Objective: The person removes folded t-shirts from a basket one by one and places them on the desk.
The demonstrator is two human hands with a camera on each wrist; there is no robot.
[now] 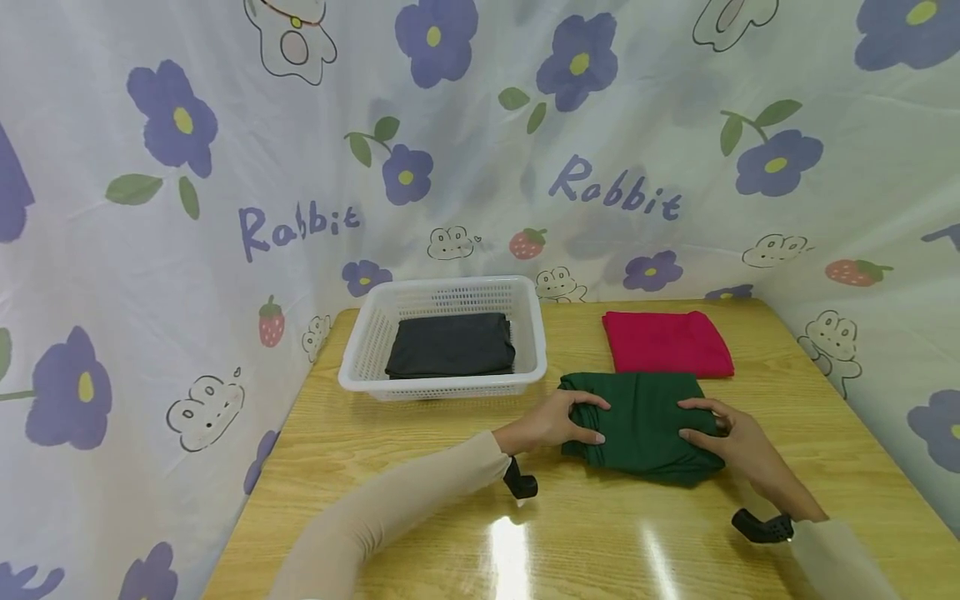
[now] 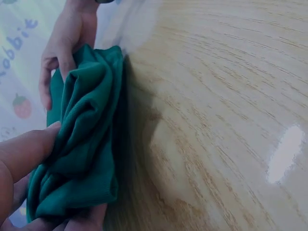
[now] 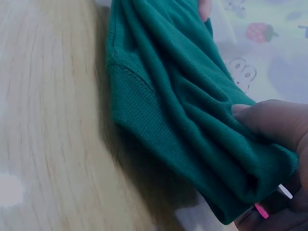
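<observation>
L hand [image 1: 557,420] & R hand [image 1: 741,448] pinch folded green cloth [image 1: 643,423] rt of white plastic basket [image 1: 450,386] (prob. lift step); next: level grip.

Plain, close-fitting beige sleeves [image 1: 420,487] are worn, with a black, bent device [image 1: 521,483] at each wrist [image 1: 516,437].

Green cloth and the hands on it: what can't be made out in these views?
- Head view: the underside of the green cloth, hidden by its upper layers.
- Head view: the white basket's floor beneath the dark cloth, covered by it.
- Left wrist view: part of the left hand, cut off by the left and bottom edges.
- Right wrist view: part of the right hand, cut off by the right edge.
</observation>
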